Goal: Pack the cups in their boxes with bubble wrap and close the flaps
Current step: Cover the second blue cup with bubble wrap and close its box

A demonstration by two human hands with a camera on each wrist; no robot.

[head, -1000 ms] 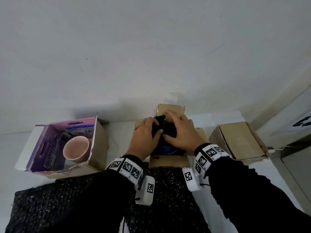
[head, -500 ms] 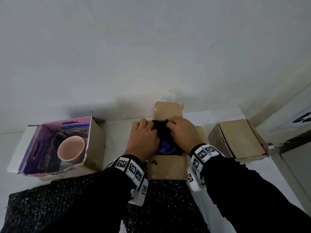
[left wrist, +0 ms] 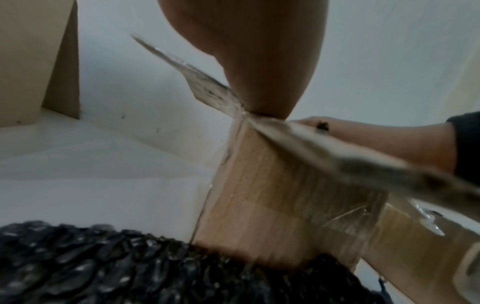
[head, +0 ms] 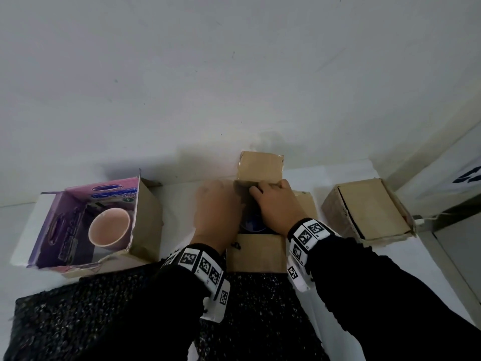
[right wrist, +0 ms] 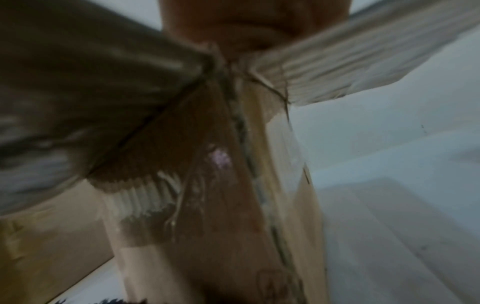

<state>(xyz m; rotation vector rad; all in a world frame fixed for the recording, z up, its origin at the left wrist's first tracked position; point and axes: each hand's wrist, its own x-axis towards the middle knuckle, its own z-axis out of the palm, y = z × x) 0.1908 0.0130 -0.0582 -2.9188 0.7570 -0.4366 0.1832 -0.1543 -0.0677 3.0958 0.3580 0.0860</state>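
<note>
The middle cardboard box stands on the white table against the wall, its far flap upright and its near flap laid out towards the person. Inside it, between the two hands, a blue cup shows among dark wrap. The right hand lies over the box opening with fingers curled at the base of the far flap; whether they pinch the cardboard or the wrap I cannot tell. The left hand is blurred over the box's left side, and its fingers cannot be made out. To the left stands an open purple-lined box holding a pink cup; to the right, well apart, sits a closed cardboard box. A sheet of black bubble wrap lies on the near table under both sleeves.

From the left wrist, the left hand presses down at the box's top corner, where a flap rises beside it. The box wall stands with its base touching the black bubble wrap. The right hand reaches in from the right over another flap.

From the right wrist, the picture is heavily blurred: the right hand meets the box's corner where two flaps spread apart.
</note>
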